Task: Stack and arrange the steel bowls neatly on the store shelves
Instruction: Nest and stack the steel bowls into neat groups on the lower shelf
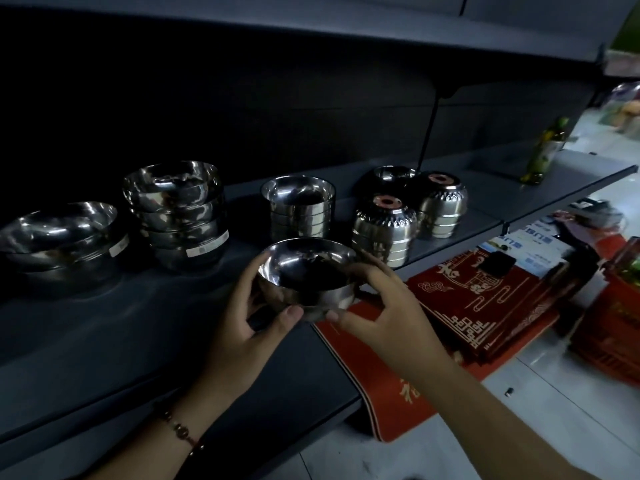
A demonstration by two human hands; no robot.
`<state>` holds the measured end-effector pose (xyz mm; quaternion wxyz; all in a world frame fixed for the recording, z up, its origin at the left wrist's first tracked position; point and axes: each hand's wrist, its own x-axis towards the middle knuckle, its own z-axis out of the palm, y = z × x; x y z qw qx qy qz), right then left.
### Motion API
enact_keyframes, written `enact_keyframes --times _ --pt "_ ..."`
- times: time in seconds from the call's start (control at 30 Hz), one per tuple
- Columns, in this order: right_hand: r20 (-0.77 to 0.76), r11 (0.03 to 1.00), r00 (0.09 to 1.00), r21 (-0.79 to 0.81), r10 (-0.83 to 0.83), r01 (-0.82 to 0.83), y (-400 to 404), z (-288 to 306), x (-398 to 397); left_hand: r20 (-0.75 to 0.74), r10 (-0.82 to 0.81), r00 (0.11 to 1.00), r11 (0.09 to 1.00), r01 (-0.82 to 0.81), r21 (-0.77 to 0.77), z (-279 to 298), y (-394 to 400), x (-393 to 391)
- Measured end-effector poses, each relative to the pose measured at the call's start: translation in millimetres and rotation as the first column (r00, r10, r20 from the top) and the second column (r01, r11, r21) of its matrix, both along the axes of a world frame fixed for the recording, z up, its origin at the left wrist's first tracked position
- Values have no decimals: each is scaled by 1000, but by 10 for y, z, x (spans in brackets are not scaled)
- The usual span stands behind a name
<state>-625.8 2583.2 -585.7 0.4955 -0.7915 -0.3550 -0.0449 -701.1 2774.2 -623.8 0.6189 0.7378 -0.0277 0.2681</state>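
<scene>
A steel bowl [306,271] is held upright above the front of the dark shelf [138,327]. My left hand [247,327] grips its left side, thumb under the base. My right hand [381,306] grips its right side. On the shelf stand a wide shallow stack [59,237] at the left, a tall stack of round bowls [176,213], a straight-sided stack [299,206] behind the held bowl, and three stacks of upturned patterned bowls [382,233], [440,202], [393,178] to the right.
Another shelf [311,32] hangs overhead. A green bottle [543,152] stands at the shelf's far right end. Red patterned mats [485,299] and packets lie on the floor to the right, beside a red basket [616,327].
</scene>
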Motion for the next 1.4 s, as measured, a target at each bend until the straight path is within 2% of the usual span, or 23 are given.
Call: enact_keyframes --times 0.07,0.23,0.37,0.63,0.77,0.97,1.1,1.17,1.27,1.33,1.4 --pt "45 998 999 49 -30 28 17 15 1 37 22 999 998 -24 62 41 -7 5" --pt "61 992 995 104 -75 69 77 121 169 172 192 966 940 -231 250 207 38 179" --pt "97 985 990 145 -104 89 219 345 389 266 266 926 892 -341 296 407 128 440" --pt "108 977 994 210 4 -27 674 539 1235 198 350 916 862 -397 314 709 356 1035" --pt "-2 975 998 211 67 -65 849 455 1512 145 375 916 858 -402 320 675 463 1283" --pt "75 998 996 -42 46 -43 907 287 1650 61 407 911 850 -402 340 407 611 1437" --pt "104 973 993 -227 61 -36 870 289 1598 47 406 913 819 -386 424 379 589 1399" --pt "137 936 990 -350 27 23 778 341 1502 15 435 900 761 -377 528 428 558 1333" --pt "253 902 966 -405 -50 153 519 313 1302 137 482 865 567 -427 705 449 365 1154" --pt "281 863 954 -452 -103 227 313 174 1172 127 441 888 550 -379 744 363 87 1030" --pt "286 803 947 -525 -143 280 133 7 1150 19 403 915 552 -260 792 234 -163 1012"
